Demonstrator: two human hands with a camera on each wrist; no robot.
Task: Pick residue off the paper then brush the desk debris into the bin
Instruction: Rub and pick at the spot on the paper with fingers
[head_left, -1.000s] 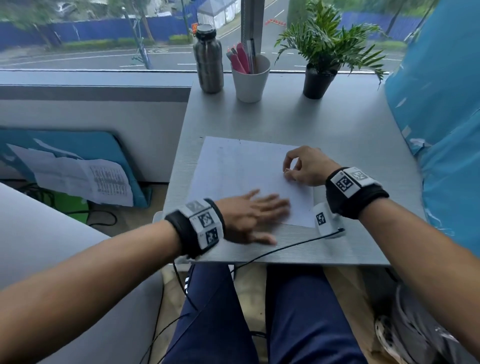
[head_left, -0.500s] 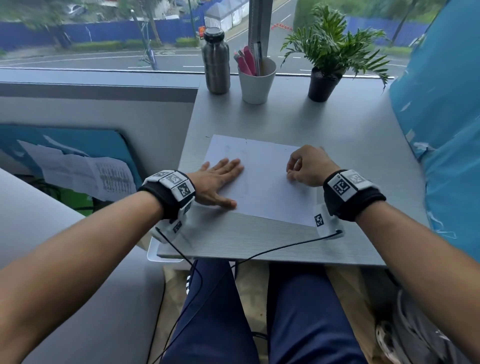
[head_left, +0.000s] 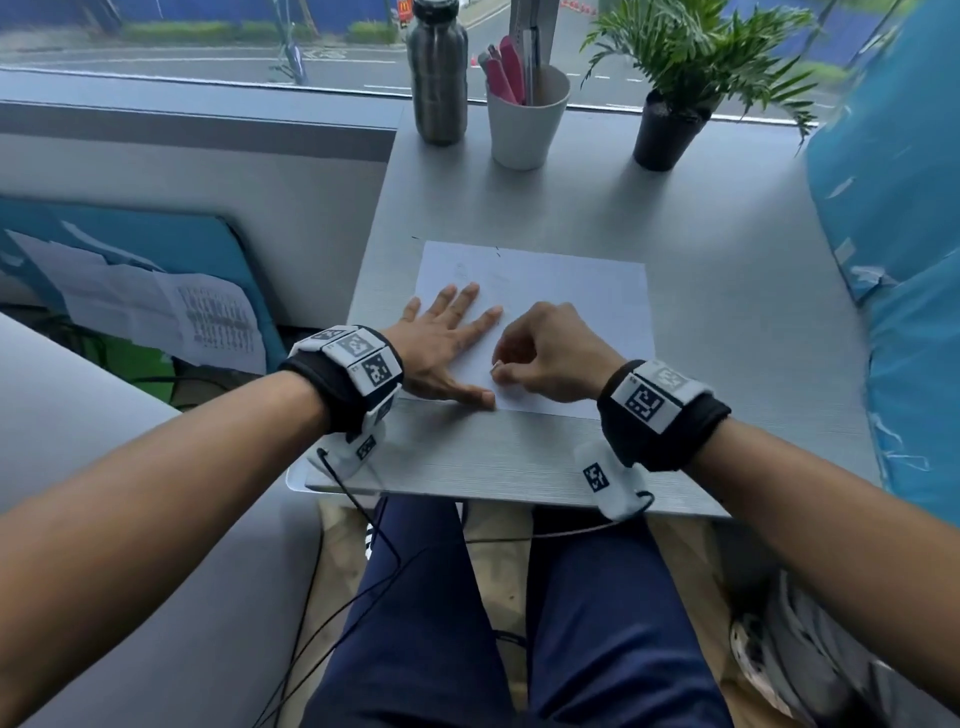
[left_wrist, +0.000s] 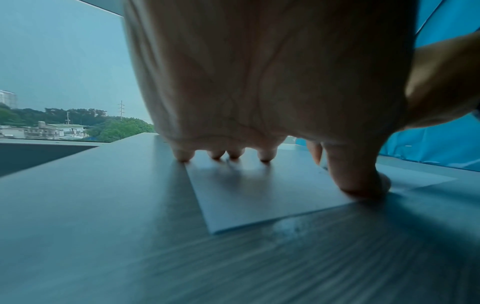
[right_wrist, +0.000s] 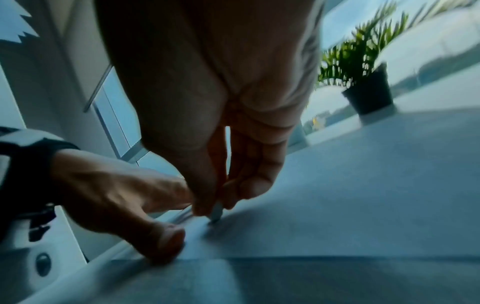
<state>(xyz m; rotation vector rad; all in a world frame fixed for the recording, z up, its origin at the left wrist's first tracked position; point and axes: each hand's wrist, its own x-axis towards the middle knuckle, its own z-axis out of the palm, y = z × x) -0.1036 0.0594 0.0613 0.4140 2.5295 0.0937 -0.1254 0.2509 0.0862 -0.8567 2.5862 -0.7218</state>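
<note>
A white sheet of paper lies on the grey desk. My left hand rests flat on its near-left part, fingers spread and straight; in the left wrist view the fingertips and thumb press the paper. Just right of that thumb, my right hand has its fingers curled. The right wrist view shows my right hand pinching a small grey piece whose tip touches the paper. Tiny dark specks lie by the paper's far-left corner.
At the desk's far edge stand a steel bottle, a white cup of pens and a potted plant. A white bin rim shows under the desk's near-left corner. Blue fabric borders the right side.
My left hand slid from the paper's near middle to its left side and now lies flat there. My right hand moved left and nearer, close to the left thumb.
</note>
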